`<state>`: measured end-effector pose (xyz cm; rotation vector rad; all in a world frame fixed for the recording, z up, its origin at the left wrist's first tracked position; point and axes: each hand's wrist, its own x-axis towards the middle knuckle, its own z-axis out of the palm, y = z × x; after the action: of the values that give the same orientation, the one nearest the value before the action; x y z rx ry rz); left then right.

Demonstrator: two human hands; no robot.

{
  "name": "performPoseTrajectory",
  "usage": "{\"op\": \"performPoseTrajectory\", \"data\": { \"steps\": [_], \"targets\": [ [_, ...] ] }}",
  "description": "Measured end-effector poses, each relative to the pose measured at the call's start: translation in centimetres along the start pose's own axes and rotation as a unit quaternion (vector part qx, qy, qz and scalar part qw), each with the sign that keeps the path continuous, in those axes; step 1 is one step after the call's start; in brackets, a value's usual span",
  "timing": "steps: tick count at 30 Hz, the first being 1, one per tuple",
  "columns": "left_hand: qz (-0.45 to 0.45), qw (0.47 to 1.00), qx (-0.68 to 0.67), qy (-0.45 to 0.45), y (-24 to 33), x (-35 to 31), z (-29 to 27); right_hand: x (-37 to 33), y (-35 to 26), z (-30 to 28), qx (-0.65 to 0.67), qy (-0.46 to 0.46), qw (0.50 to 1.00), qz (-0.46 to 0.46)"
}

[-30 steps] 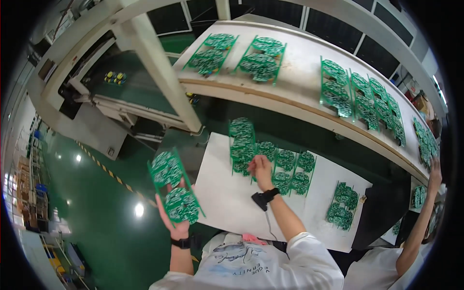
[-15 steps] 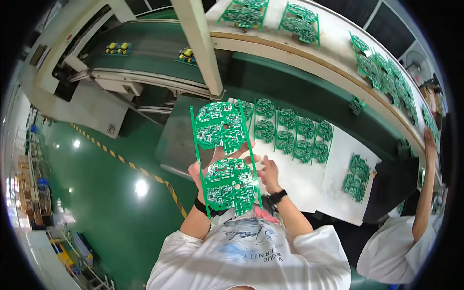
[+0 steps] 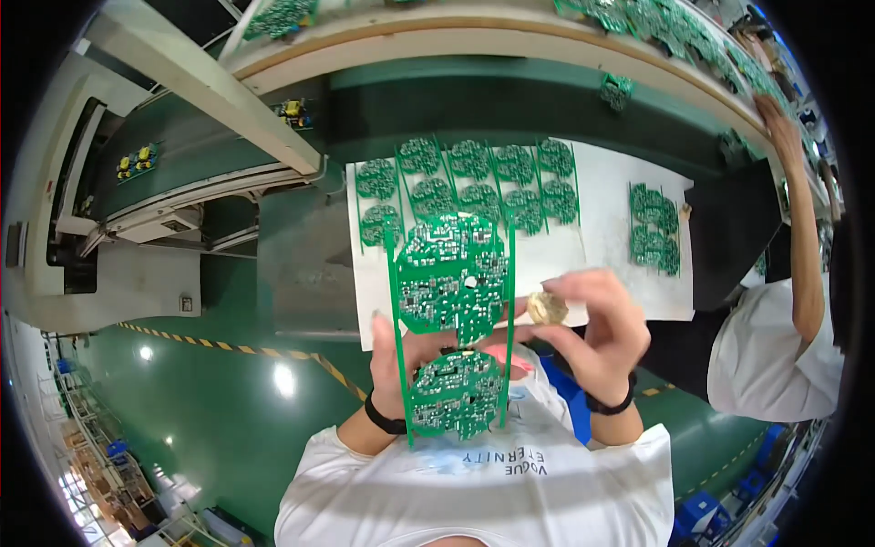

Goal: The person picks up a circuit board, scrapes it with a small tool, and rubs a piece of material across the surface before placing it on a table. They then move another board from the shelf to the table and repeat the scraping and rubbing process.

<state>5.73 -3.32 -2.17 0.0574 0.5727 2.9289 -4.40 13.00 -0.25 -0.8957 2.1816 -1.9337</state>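
My left grip, half hidden, clutched the panel; my right grip pinched a brass part above the white desk and green floor.

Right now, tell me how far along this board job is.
Done: rows of green boards lie on the white sheet. In hand: the left hand holds up a two-circle panel; the right hand pinches a small brass part beside it. Left: this panel isn't on the sheet.

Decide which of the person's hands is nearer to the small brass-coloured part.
Right. The right hand pinches the small brass-coloured part in its fingertips. The left hand sits apart to its left, behind the green circuit board panel it holds.
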Motion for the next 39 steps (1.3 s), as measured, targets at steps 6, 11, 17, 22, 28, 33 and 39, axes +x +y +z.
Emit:
{"op": "performPoseTrajectory", "data": {
  "steps": [6, 11, 17, 22, 28, 33, 39],
  "targets": [
    [-0.016, 0.997, 0.044, 0.069, -1.1, 3.2, 0.3, -0.1, 1.0, 0.0, -0.175, -0.033, 0.959, -0.221],
    [-0.023, 0.996, -0.002, 0.084, -1.9, 4.9, -0.1, -0.8, -0.4, -3.0, -0.15, 0.031, 0.952, -0.264],
    [-0.006, 0.996, -0.029, 0.087, -2.3, 5.8, 0.9, 1.4, 1.6, -2.6, -0.188, -0.059, 0.944, -0.264],
    [0.022, 0.996, 0.056, 0.058, -2.3, 6.3, 0.7, 1.1, 1.2, -1.7, -0.216, -0.045, 0.938, -0.267],
    [0.077, 0.986, 0.041, 0.145, -3.0, 6.7, 1.8, 2.1, 0.9, -4.3, 0.141, -0.06, 0.987, -0.055],
    [0.033, 0.994, -0.017, 0.101, -2.3, 6.8, 1.0, 0.5, -0.3, -4.6, -0.157, 0.06, 0.944, -0.285],
    [0.072, 0.995, 0.034, 0.063, -2.5, 6.6, 0.9, 1.2, 1.4, -0.6, -0.218, -0.071, 0.943, -0.241]
  ]
}}
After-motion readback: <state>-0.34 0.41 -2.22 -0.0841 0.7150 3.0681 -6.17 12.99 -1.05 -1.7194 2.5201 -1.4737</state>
